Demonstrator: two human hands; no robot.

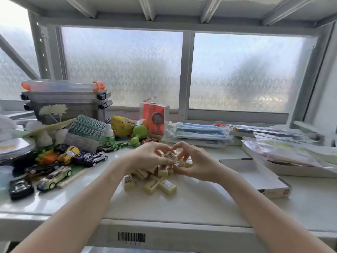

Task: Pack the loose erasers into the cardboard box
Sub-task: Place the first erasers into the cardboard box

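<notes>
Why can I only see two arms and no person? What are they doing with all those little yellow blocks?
The camera sits on the person's head and looks down, so you see only their arms, as if you were them. The left hand and right hand meet over a pile of erasers, the little yellow blocks, on a white table. Both hands curl their fingers round erasers at the top of the pile. To the right lies a flat open box, where the erasers should go; I see none in it yet. On the left lie toy cars.
</notes>
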